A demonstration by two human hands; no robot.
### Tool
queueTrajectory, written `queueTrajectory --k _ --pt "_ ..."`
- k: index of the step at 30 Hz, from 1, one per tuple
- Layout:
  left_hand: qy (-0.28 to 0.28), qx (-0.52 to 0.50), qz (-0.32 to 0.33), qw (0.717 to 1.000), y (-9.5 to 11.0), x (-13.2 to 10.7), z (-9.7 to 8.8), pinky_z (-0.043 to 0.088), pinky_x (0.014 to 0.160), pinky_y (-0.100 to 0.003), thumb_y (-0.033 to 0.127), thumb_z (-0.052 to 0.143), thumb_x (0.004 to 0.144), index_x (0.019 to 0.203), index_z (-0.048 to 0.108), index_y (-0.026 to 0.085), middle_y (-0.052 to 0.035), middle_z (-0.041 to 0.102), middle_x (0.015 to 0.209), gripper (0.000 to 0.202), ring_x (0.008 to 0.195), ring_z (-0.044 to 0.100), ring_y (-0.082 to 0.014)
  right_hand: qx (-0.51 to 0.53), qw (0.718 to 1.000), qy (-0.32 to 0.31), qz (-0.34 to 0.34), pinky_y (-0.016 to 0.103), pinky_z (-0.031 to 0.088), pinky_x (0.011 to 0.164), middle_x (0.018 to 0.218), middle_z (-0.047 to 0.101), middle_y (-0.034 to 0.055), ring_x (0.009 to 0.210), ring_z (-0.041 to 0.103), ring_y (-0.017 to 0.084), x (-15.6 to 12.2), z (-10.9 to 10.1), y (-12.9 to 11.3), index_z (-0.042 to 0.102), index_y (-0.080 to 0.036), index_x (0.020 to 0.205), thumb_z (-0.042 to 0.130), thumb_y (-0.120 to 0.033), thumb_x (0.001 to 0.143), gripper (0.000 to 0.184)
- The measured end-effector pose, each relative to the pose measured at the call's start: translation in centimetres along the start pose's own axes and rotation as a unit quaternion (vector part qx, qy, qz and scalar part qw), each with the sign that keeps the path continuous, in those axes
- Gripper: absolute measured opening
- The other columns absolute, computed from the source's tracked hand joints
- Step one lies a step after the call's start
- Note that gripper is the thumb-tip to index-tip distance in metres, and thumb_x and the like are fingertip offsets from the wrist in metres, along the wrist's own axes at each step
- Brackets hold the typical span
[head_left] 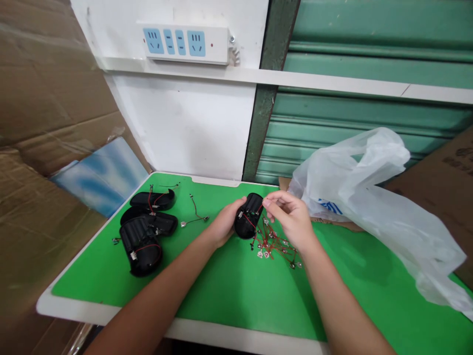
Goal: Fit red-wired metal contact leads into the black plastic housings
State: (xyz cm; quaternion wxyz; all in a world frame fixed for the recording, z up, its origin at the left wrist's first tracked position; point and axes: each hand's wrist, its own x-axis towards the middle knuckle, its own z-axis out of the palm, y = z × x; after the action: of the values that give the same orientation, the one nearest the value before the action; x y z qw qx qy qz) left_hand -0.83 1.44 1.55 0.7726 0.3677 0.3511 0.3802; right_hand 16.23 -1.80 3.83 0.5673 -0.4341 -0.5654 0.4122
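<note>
While the left hand [223, 224] wraps its fingers around a black housing [248, 217], thumb laid over the far edge, the right hand [291, 217] has thumb and forefinger pinched nearly shut at the housing's far corner. They appear to hold a thin red lead [264, 216], with the other fingers loosely curled.

The housing is held just above the middle of the green mat [236, 291], over a loose pile of wired contacts [275, 246]. Its long axis runs near to far, leaning a little right. The rounded end points near and the ribbed, open side faces up toward the camera.

The work looks like seating a contact at that far end. Doing it well would mean keeping the left grip firm so the housing does not twist, holding the pinch close to the metal tab rather than far up the wire, and keeping the slack clear of the pile below.

More black housings [146, 231] lie stacked at far left, and a clear plastic bag [369, 192] slumps at right.
</note>
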Motion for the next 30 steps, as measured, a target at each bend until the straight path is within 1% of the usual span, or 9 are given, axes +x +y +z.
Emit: queueTrajectory --k 6,11,17,24,30 --pt "-0.01 0.003 0.013 1.0 -0.39 -0.03 0.31 0.044 0.076 -0.028 0.059 0.072 0.078 0.094 0.074 0.014 -0.0043 0.072 0.087 0.048 0.081 0.06 -0.0182 -0.007 1.0 0.006 -0.007 0.023 0.039 0.05 0.066 0.061 -0.0009 0.055 0.05 0.01 -0.03 0.34 0.01 0.071 -0.019 0.085 0.076 -0.042 0.085 0.024" --pt "0.006 0.005 0.009 1.0 -0.49 -0.04 0.37 0.043 0.073 -0.027 0.059 0.073 0.077 0.096 0.074 0.014 -0.0043 0.072 0.085 0.049 0.08 0.059 -0.0173 0.003 1.0 0.009 -0.006 0.023 0.04 0.05 0.065 0.059 -0.0013 0.055 0.05 0.011 0.04 0.2 -0.04 0.07 -0.019 0.085 0.078 -0.043 0.084 0.025" --pt "-0.002 0.01 0.009 1.0 -0.63 -0.06 0.31 0.043 0.075 -0.026 0.058 0.072 0.078 0.098 0.073 0.014 -0.0049 0.073 0.09 0.048 0.08 0.058 -0.0165 -0.016 1.0 0.01 -0.014 0.024 0.038 0.051 0.062 0.058 -0.0023 0.054 0.049 0.011 0.07 0.39 -0.12 0.07 -0.019 0.084 0.077 -0.043 0.084 0.025" --pt "0.006 0.005 0.018 1.0 -0.69 -0.06 0.42 0.043 0.076 -0.028 0.058 0.074 0.075 0.091 0.072 0.015 -0.0043 0.071 0.086 0.046 0.082 0.059 -0.018 -0.028 0.999 0.01 -0.019 0.026 0.039 0.054 0.065 0.06 -0.0016 0.055 0.049 0.011 0.03 0.42 -0.15 0.071 -0.02 0.085 0.076 -0.044 0.084 0.025" --pt "0.027 0.005 0.018 0.999 -0.6 -0.15 0.54 0.041 0.072 -0.027 0.057 0.075 0.073 0.091 0.07 0.016 -0.0014 0.068 0.081 0.045 0.078 0.056 -0.0165 -0.026 1.0 0.008 -0.01 0.026 0.037 0.053 0.065 0.059 -0.0016 0.055 0.048 0.011 -0.05 0.49 -0.11 0.07 -0.02 0.084 0.076 -0.045 0.085 0.026"
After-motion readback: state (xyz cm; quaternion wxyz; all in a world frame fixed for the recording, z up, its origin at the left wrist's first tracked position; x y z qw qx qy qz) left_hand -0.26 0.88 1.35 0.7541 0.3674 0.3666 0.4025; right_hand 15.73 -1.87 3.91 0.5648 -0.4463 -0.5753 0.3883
